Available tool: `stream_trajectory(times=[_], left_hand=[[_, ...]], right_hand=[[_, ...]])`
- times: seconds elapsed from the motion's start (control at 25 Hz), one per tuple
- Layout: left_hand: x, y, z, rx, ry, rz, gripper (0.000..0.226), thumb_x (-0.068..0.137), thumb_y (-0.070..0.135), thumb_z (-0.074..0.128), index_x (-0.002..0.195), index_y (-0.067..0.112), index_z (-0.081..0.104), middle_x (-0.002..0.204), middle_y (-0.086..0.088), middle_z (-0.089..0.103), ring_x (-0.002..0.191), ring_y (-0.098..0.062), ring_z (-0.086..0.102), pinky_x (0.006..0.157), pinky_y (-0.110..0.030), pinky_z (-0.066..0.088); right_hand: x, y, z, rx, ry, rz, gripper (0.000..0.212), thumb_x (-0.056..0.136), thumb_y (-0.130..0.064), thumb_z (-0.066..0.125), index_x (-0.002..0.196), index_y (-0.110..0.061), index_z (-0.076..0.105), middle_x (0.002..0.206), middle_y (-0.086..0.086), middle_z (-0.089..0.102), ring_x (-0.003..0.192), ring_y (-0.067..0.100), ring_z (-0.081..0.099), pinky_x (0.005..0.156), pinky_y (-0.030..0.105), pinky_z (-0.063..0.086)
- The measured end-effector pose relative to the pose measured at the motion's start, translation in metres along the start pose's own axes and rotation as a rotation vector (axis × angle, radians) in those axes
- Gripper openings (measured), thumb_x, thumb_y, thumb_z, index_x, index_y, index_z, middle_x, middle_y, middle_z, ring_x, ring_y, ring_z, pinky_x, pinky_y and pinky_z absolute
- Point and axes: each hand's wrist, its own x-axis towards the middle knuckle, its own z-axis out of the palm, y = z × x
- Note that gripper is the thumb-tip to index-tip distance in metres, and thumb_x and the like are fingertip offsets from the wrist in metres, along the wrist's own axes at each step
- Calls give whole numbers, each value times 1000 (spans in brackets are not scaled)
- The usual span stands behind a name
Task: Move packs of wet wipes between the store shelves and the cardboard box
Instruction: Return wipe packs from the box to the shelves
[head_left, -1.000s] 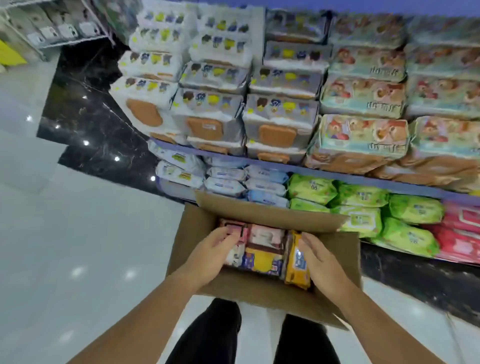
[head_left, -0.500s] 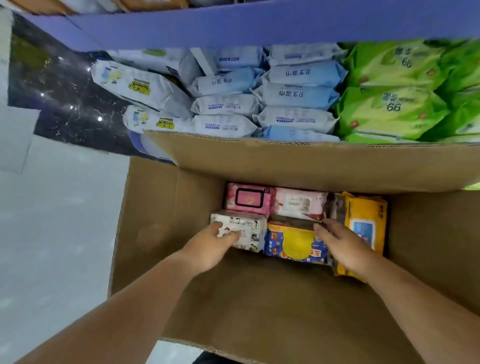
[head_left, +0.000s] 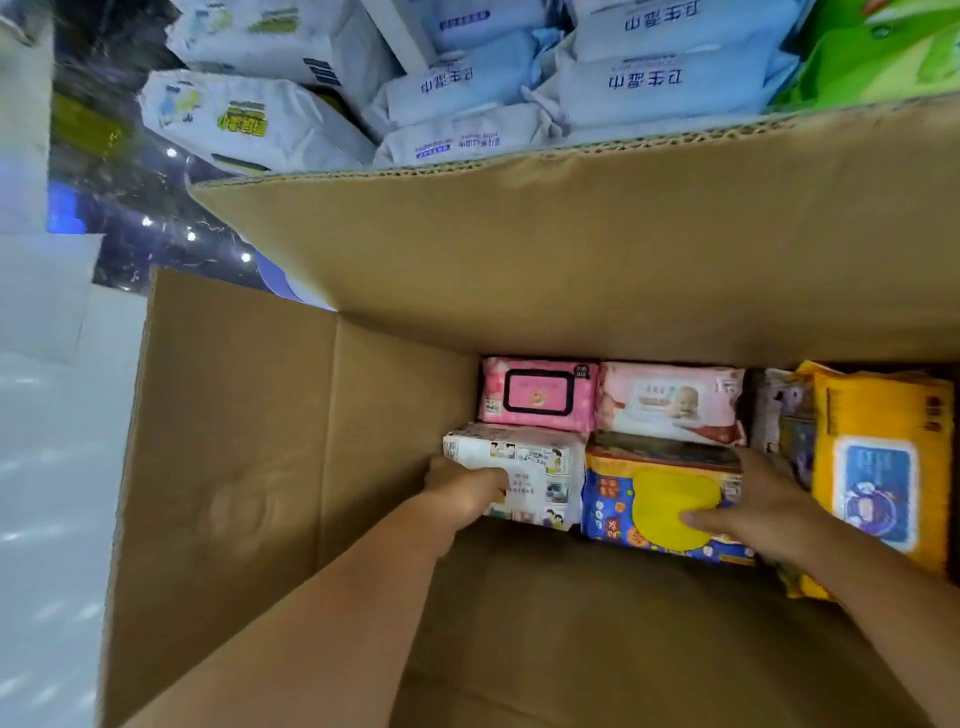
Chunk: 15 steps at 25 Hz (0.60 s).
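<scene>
Now L hand (head_left: 467, 488) grips white pack (head_left: 540, 460), R hand (head_left: 758, 506) grips blue-yellow pack (head_left: 649, 491) in box (head_left: 234, 467).

I see the box (head_left: 249, 467) carrying, side by side: pink pack (head_left: 537, 395), white pack (head_left: 545, 452), blue pack (head_left: 649, 499), orange pack (head_left: 878, 415) on edge.

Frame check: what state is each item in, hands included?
cardboard box: open, flaps up.
white pack: flat in the box, gripped by left hand.
blue pack: flat, gripped by right hand.
pink pack: flat, untouched.
baby pack: flat, untouched.
orange pack: standing on edge.
shelf packs: stacked behind the box.
</scene>
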Motion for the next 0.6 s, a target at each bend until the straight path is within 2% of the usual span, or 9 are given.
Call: stream_trajectory(times=[0.08, 0.12, 0.24, 0.32, 0.44, 0.52, 0.6], left_hand=[[11, -4, 8, 22, 45, -11, 102, 43, 51, 83, 135, 19, 54, 134, -2, 59, 113, -23, 61, 99, -37, 52], [17, -8, 12, 30, 43, 2, 109, 34, 55, 82, 135, 21, 56, 134, -2, 58, 113, -22, 61, 100, -39, 52], [24, -20, 16, 32, 23, 19, 105, 27, 58, 84, 124, 24, 61, 130, 0, 59, 109, -19, 63, 102, -41, 53], [21, -22, 14, 25, 15, 41, 103, 32, 54, 91, 122, 21, 54, 126, 1, 58, 111, -19, 62, 101, -41, 52], [25, -25, 9, -14, -37, 52, 88, 57, 39, 98, 124, 15, 47, 118, 3, 58, 104, -14, 63, 88, -29, 50], [28, -26, 7, -21, -45, 70, 82, 67, 31, 96, 122, 13, 39, 116, 3, 57, 101, -11, 61, 86, -28, 49], [29, -28, 9, -63, -43, 71, 89, 66, 27, 97, 119, 20, 26, 113, 8, 53, 101, -10, 58, 90, -32, 47]], right_hand=[[5, 2, 1, 116, 65, -2, 110, 61, -31, 96, 150, -15, 34, 151, 14, 41, 138, 33, 41, 110, 43, 39], [5, 2, 1, 194, 86, 13, 108, 60, -27, 97, 148, -14, 36, 147, 13, 47, 134, 33, 46, 107, 42, 42], [5, 1, -2, 300, 65, 122, 99, 58, -25, 98, 140, -13, 43, 137, 11, 58, 119, 31, 58, 94, 41, 50], [4, 2, -5, 380, 34, 151, 90, 59, -23, 97, 134, -12, 50, 130, 10, 63, 106, 27, 63, 85, 39, 53], [0, 4, -6, 446, 31, 117, 80, 63, -21, 95, 130, -11, 52, 116, 6, 67, 94, 22, 65, 80, 35, 53], [-2, 5, -6, 510, 50, 80, 77, 65, -18, 93, 129, -15, 49, 105, 0, 66, 89, 18, 65, 81, 36, 54], [-1, 8, -3, 557, 63, 61, 80, 65, -18, 94, 131, -16, 48, 108, -1, 67, 95, 20, 67, 87, 41, 57]])
